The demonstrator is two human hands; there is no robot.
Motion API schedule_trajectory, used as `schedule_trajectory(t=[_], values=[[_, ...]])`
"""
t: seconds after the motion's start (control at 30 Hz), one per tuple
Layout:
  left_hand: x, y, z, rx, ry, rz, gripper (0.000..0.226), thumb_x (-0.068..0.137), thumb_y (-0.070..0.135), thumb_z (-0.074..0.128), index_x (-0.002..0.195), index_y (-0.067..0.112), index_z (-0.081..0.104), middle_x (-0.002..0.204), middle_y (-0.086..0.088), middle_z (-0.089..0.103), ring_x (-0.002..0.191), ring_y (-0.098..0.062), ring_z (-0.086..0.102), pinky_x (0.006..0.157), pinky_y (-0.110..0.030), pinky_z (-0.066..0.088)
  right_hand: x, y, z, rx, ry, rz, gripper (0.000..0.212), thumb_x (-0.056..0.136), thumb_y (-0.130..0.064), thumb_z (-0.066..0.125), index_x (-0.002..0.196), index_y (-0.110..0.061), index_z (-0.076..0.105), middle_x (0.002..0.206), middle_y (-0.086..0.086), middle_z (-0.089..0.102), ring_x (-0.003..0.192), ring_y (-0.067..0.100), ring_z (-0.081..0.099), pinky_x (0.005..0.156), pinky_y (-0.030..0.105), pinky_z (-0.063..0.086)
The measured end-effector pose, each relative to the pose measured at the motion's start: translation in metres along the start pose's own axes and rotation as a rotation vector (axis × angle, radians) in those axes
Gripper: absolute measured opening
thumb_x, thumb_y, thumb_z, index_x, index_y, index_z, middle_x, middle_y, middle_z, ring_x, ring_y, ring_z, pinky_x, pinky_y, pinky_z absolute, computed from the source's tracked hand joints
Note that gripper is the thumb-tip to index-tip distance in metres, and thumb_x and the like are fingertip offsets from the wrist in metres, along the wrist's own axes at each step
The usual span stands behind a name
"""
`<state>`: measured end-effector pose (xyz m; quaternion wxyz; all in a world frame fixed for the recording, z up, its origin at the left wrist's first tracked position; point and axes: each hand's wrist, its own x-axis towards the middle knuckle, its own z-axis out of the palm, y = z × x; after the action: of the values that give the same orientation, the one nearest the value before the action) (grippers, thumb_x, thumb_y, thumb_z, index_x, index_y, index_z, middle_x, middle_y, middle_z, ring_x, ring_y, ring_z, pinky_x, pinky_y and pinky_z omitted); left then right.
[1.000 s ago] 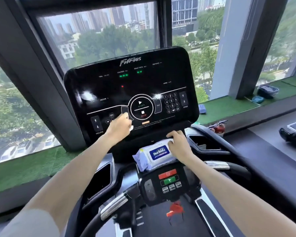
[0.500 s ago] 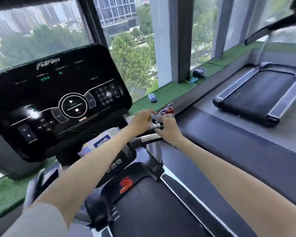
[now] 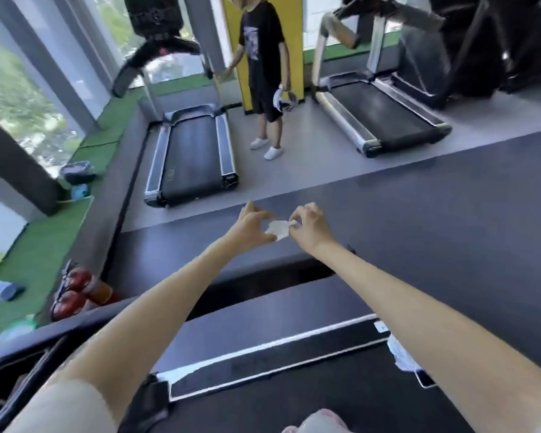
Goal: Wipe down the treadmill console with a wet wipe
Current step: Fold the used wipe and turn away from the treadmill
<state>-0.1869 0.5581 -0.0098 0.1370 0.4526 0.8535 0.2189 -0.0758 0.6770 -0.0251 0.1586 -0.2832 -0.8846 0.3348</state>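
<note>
— While scanning from far left of the hands: what first?

— Green turf strip (image 3: 41,254) along the window, well left of the left hand. Two red fire extinguishers (image 3: 72,295) lying on it, down beside the left forearm. Dark bin (image 3: 75,171) and small blue object (image 3: 80,191) higher up, well apart from both hands.

— And above the hands?

— Black treadmill (image 3: 194,157) up and left of the left hand. Person in black shirt and shorts (image 3: 264,57) standing just right of that treadmill, white shoes, something white held low. Second treadmill (image 3: 384,117) up and right of the right hand.

— Now the hands themselves?

— Left hand (image 3: 250,228) stretched forward, fingers partly curled, thumb and fingertips pinching the left edge of the wipe (image 3: 278,229). Right hand (image 3: 310,229) just beside, fingers bent, pinching the right edge. Wipe small, white, crumpled, stretched between the two, touching both, held in the air over dark flooring.

— Below the arms?

— Dark treadmill deck with white-edged side rail (image 3: 263,354) under both forearms. White object (image 3: 400,354) partly hidden under the right forearm; cannot tell what. Console not in view.
</note>
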Motion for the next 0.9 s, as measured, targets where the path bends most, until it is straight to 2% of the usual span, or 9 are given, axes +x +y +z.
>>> schedule_trajectory(t=[0.1, 0.17, 0.23, 0.3, 0.47, 0.57, 0.67, 0.8, 0.9], values=[[0.028, 0.042, 0.054, -0.056, -0.089, 0.149, 0.031, 0.077, 0.014, 0.073, 0.105, 0.005, 0.066, 0.103, -0.010, 0.040, 0.106, -0.027, 0.042, 0.087, -0.019, 0.030, -0.029, 0.060, -0.040, 0.001, 0.126, 0.185, 0.016, 0.085, -0.012, 0.054, 0.097, -0.005, 0.062, 0.115, 0.014, 0.047, 0.110, 0.028, 0.045, 0.085, 0.033, 0.042], [0.036, 0.076, 0.089, -0.124, -0.137, 0.227, 0.024, 0.079, 0.010, 0.071, 0.102, 0.003, 0.066, 0.099, -0.008, 0.040, 0.099, -0.025, 0.045, 0.081, -0.017, 0.030, -0.056, 0.096, -0.064, 0.010, 0.183, 0.285, 0.015, 0.082, -0.010, 0.057, 0.094, -0.003, 0.063, 0.112, 0.015, 0.049, 0.104, 0.029, 0.049, 0.082, 0.027, 0.039], [0.040, 0.113, 0.122, -0.150, -0.206, 0.285, 0.025, 0.080, 0.009, 0.069, 0.104, 0.004, 0.066, 0.100, -0.008, 0.039, 0.095, -0.021, 0.043, 0.082, -0.022, 0.035, -0.083, 0.130, -0.086, 0.017, 0.224, 0.385, 0.014, 0.081, -0.007, 0.059, 0.093, -0.002, 0.064, 0.110, 0.016, 0.049, 0.103, 0.029, 0.049, 0.075, 0.020, 0.032], [0.040, 0.148, 0.157, -0.151, -0.255, 0.354, 0.025, 0.078, 0.005, 0.068, 0.102, 0.002, 0.067, 0.098, -0.008, 0.038, 0.093, -0.024, 0.044, 0.082, -0.028, 0.041, -0.109, 0.162, -0.106, 0.023, 0.259, 0.469, 0.013, 0.081, -0.006, 0.059, 0.092, -0.001, 0.065, 0.110, 0.017, 0.048, 0.105, 0.029, 0.047, 0.074, 0.016, 0.029], [0.038, 0.215, 0.252, -0.138, -0.403, 0.415, 0.017, 0.077, 0.004, 0.065, 0.093, 0.001, 0.068, 0.094, -0.004, 0.038, 0.098, -0.026, 0.045, 0.078, -0.034, 0.045, -0.168, 0.247, -0.139, 0.021, 0.252, 0.665, 0.014, 0.079, -0.004, 0.057, 0.091, -0.004, 0.066, 0.111, 0.013, 0.048, 0.107, 0.025, 0.047, 0.083, 0.021, 0.033], [0.043, 0.240, 0.312, -0.135, -0.517, 0.357, 0.009, 0.079, 0.008, 0.063, 0.085, 0.004, 0.066, 0.090, -0.004, 0.045, 0.098, -0.025, 0.048, 0.079, -0.037, 0.046, -0.188, 0.303, -0.147, 0.030, 0.226, 0.769, 0.010, 0.079, -0.005, 0.059, 0.087, -0.005, 0.066, 0.110, 0.011, 0.049, 0.108, 0.024, 0.047, 0.082, 0.021, 0.034], [0.052, 0.257, 0.364, -0.085, -0.575, 0.202, 0.017, 0.082, 0.012, 0.059, 0.096, 0.006, 0.066, 0.103, -0.011, 0.056, 0.096, -0.029, 0.056, 0.081, -0.035, 0.048, -0.190, 0.359, -0.153, 0.024, 0.143, 0.802, 0.011, 0.079, -0.007, 0.061, 0.090, -0.005, 0.065, 0.110, 0.010, 0.048, 0.110, 0.025, 0.046, 0.087, 0.028, 0.039], [0.078, 0.276, 0.422, 0.030, -0.616, 0.018, 0.020, 0.083, 0.010, 0.051, 0.100, 0.003, 0.060, 0.106, -0.010, 0.053, 0.095, -0.032, 0.057, 0.074, -0.031, 0.046, -0.178, 0.427, -0.161, -0.028, 0.013, 0.821, 0.025, 0.085, -0.013, 0.057, 0.110, -0.010, 0.058, 0.121, 0.009, 0.044, 0.117, 0.026, 0.039, 0.090, 0.031, 0.040], [0.096, 0.290, 0.457, 0.137, -0.628, -0.104, 0.022, 0.084, 0.007, 0.045, 0.100, 0.004, 0.059, 0.100, -0.006, 0.046, 0.084, -0.030, 0.057, 0.066, -0.030, 0.042, -0.173, 0.472, -0.163, -0.187, -0.144, 0.828, 0.041, 0.088, -0.023, 0.052, 0.128, -0.016, 0.045, 0.134, 0.011, 0.035, 0.120, 0.029, 0.036, 0.094, 0.034, 0.038]])
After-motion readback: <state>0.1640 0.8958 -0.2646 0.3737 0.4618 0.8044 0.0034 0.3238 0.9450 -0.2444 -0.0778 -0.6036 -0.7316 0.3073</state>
